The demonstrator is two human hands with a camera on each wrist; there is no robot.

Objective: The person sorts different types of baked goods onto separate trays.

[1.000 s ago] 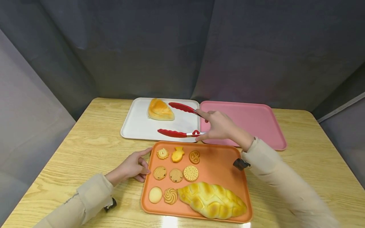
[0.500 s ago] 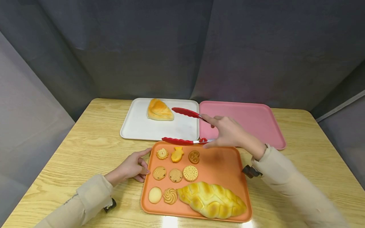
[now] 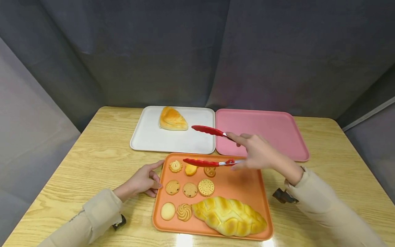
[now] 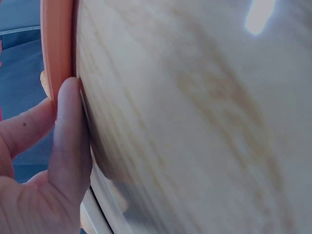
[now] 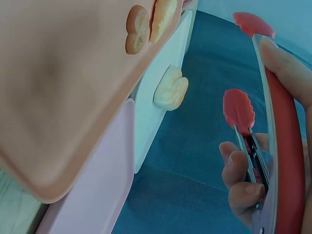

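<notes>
In the head view, my right hand [image 3: 257, 152] grips a pair of red-tipped tongs [image 3: 202, 163]. Their two arms are spread apart with nothing between them; the nearer tip hangs over the cookies at the back of an orange tray [image 3: 237, 185], the farther one over the white tray [image 3: 185, 141]. Fingers and thumb around the tongs show in the right wrist view. My left hand [image 3: 143, 180] touches the orange tray's left edge, thumb and index finger extended against it. The tongs partly cover a fish-shaped cookie [image 3: 191, 170] and a pretzel cookie [image 3: 210, 172].
On the orange tray lie several other cookies [image 3: 190, 189] and a large braided loaf [image 3: 229, 216]. A folded pastry [image 3: 172, 119] sits on the white tray. Right beside that tray is a pink tray [image 3: 277, 132]. Dark curtains [image 3: 197, 51] hang behind the wooden table [image 3: 98, 151].
My right hand has drawn the spread tongs toward me and to the right, from above the white tray to partly above the orange tray. The left hand stays in place.
</notes>
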